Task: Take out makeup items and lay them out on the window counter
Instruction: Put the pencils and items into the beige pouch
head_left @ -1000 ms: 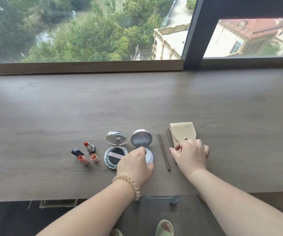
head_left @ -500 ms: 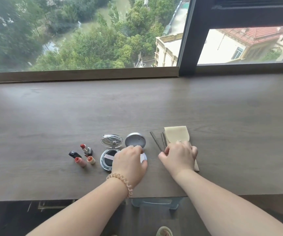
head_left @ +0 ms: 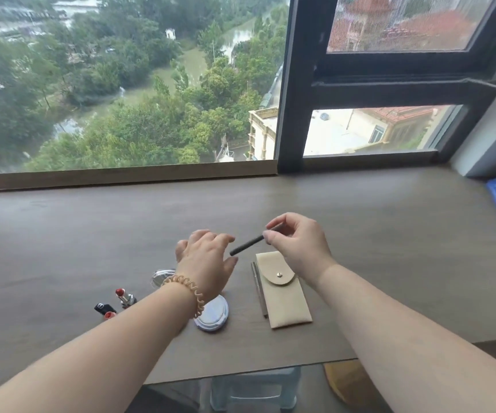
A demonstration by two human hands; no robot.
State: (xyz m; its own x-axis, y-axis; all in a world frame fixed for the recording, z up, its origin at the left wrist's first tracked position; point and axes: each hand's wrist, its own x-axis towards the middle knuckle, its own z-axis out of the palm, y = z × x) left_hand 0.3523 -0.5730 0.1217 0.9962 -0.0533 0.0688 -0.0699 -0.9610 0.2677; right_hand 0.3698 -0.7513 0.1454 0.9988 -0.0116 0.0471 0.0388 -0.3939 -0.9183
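While the left arm (head_left: pixel 139 320) hides a compact (head_left: pixel 212 317) — lipsticks (head_left: pixel 123 296) peek out.

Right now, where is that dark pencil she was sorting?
The dark pencil is lifted off the counter, pinched in the right hand above the beige pouch, its free end pointing toward the left hand.

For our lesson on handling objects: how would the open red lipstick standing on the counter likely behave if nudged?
The lipstick stands upright on a narrow base, so it would probably tip easily. Its round tube would likely roll once down. The exposed red tip looks soft and could smear on the counter.
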